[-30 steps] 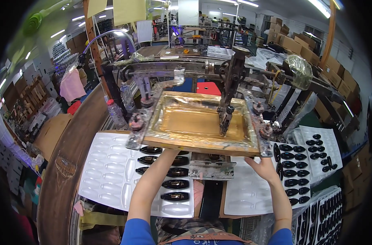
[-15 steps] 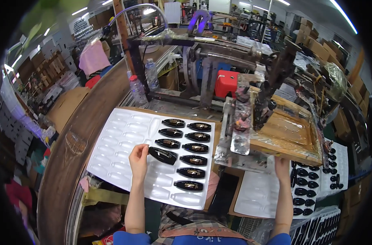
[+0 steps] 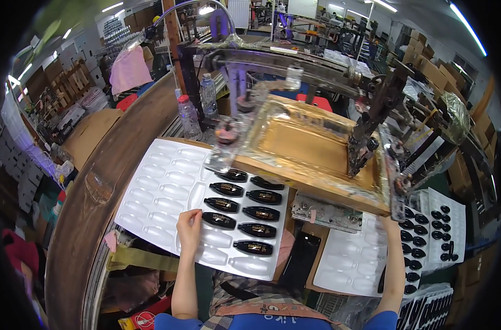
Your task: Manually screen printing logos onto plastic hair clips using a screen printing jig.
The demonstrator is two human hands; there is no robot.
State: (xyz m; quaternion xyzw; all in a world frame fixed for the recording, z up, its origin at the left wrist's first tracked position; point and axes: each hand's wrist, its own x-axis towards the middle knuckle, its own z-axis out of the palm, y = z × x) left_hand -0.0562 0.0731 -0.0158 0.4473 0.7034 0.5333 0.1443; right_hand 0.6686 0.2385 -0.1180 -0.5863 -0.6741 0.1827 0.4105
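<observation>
Currently, head view: left hand [image 3: 189, 230], fingertips together on nothing visible, is beside a black piece [image 3: 219, 220] seated in the white tray [image 3: 151, 220], presumably recessed for separation; right hand [image 3: 391, 225] meets the screen frame [image 3: 311, 183], grip indeterminable.

Glossy black piece [image 3: 218, 220], gold-printed; flat in white tray [image 3: 166, 203]
</observation>
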